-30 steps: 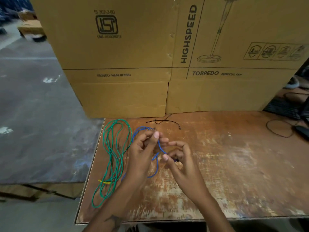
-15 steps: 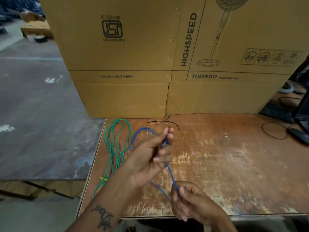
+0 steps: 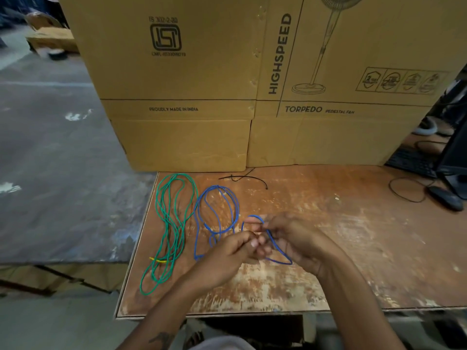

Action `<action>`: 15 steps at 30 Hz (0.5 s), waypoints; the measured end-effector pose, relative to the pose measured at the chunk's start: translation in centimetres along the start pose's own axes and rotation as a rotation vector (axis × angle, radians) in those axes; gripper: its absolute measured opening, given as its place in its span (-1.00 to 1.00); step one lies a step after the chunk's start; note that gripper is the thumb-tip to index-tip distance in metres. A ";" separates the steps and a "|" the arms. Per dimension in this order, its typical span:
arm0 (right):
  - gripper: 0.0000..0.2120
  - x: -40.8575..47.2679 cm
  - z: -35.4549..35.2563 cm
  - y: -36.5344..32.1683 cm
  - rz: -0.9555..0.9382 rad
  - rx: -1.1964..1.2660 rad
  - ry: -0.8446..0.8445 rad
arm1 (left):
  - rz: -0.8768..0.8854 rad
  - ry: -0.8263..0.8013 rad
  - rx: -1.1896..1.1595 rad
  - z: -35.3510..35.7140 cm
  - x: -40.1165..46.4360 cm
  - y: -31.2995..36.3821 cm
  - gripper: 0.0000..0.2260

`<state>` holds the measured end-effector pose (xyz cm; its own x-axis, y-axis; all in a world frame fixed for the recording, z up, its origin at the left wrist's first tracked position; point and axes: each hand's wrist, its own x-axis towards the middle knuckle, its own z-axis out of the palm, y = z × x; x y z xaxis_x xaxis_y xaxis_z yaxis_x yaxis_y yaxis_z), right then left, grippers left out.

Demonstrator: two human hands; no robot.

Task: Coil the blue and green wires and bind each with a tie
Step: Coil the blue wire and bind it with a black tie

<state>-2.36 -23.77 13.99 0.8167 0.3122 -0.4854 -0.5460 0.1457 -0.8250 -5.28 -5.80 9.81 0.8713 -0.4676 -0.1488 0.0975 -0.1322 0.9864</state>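
At centre frame the left hand (image 3: 235, 253) and the right hand (image 3: 290, 236) meet over the worn wooden table (image 3: 353, 248), fingers of both curled around a small loop of the blue wire (image 3: 217, 210); the rest of it lies in loose loops just left of the hands; the green wire (image 3: 174, 223) lies coiled further left, a yellow tie (image 3: 158, 260) across it; a black tie (image 3: 242, 177) lies above, near the cardboard boxes (image 3: 202, 72).

On my bench (image 3: 353, 248) I count two wires, one green wire (image 3: 168, 223) and one blue wire (image 3: 217, 213), one black tie (image 3: 242, 177), one yellow tie (image 3: 158, 260), two cardboard boxes (image 3: 177, 79) behind, and my two hands: left grip (image 3: 227, 258), right grip (image 3: 295, 238)
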 end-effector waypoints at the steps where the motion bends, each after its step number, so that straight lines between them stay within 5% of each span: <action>1: -0.66 -0.6 0.3 -0.4 -0.029 -0.066 -0.024 | 0.040 0.070 0.032 -0.1 0.0 -0.4 -0.76; 5: -0.74 -2.0 1.5 -0.9 -0.175 -0.341 0.072 | 0.106 0.275 0.003 0.1 -0.2 -1.2 -0.77; 10: -0.59 -3.8 4.6 1.0 -0.349 -0.298 0.426 | -0.030 0.531 -0.484 2.2 -0.6 0.0 -0.73; 15: -0.62 -4.2 6.9 4.7 -0.524 -0.199 0.541 | -0.142 0.404 -0.822 3.1 -1.0 3.4 -0.68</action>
<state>-9.62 -17.91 14.15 0.9644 -0.2596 -0.0494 -0.0617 -0.0394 -0.9973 -7.30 -8.48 13.11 0.9117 -0.1335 -0.3886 0.3915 0.5690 0.7232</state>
